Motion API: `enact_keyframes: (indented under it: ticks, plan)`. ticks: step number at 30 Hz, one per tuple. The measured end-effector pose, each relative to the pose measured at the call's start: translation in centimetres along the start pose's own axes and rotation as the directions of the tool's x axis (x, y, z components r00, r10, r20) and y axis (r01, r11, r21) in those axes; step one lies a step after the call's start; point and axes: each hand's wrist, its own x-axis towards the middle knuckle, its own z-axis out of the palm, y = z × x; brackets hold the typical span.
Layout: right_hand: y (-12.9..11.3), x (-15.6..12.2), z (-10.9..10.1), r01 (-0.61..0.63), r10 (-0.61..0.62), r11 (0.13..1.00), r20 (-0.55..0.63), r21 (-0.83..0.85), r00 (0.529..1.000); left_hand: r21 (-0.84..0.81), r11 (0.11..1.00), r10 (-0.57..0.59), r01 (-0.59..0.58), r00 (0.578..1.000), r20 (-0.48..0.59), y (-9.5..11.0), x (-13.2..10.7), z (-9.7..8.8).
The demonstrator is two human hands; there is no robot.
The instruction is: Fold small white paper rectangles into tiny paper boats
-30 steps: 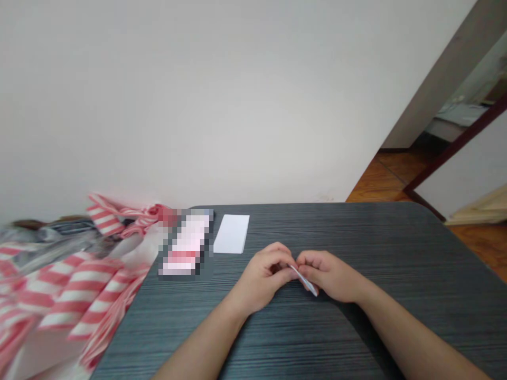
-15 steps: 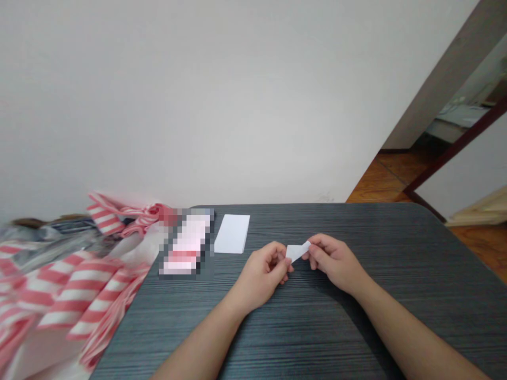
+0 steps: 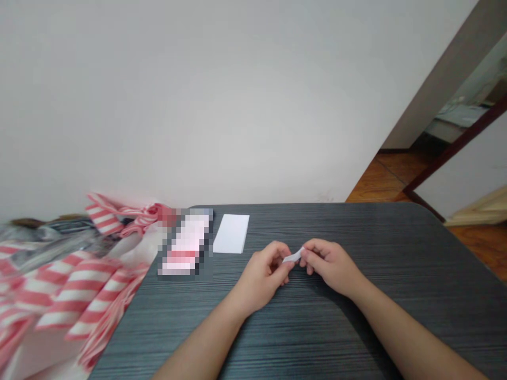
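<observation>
A small folded white paper (image 3: 293, 256) is pinched between the fingertips of both my hands, just above the dark striped table (image 3: 396, 274). My left hand (image 3: 264, 275) grips its left end with curled fingers. My right hand (image 3: 328, 265) grips its right end, fingers closed around it. The two hands meet near the middle of the table.
A white stack of paper (image 3: 232, 233) lies flat at the table's far edge. Beside it sits a blurred pink and white object (image 3: 184, 245). Red and white striped fabric (image 3: 67, 285) is heaped at the left. A white wall stands behind; a wooden floor (image 3: 388, 177) shows at right.
The hands lifted the paper from low on the table and turned it; it showed wider half a second ago and now looks narrower between the closer fingertips.
</observation>
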Motion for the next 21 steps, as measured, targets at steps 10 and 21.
enact_keyframes:
  ticks: [10,21]
  plan:
    - [0.42,0.02,0.04,0.032,-0.032,0.999,0.008,-0.008,0.999,0.164,0.986,0.029,-0.029,1.000,0.000,0.88,0.12,-0.23]
    - [0.33,-0.36,-0.22,0.271,-0.293,0.946,-0.114,-0.177,0.949,0.060,0.998,-0.011,0.016,0.997,-0.080,0.32,0.32,0.00]
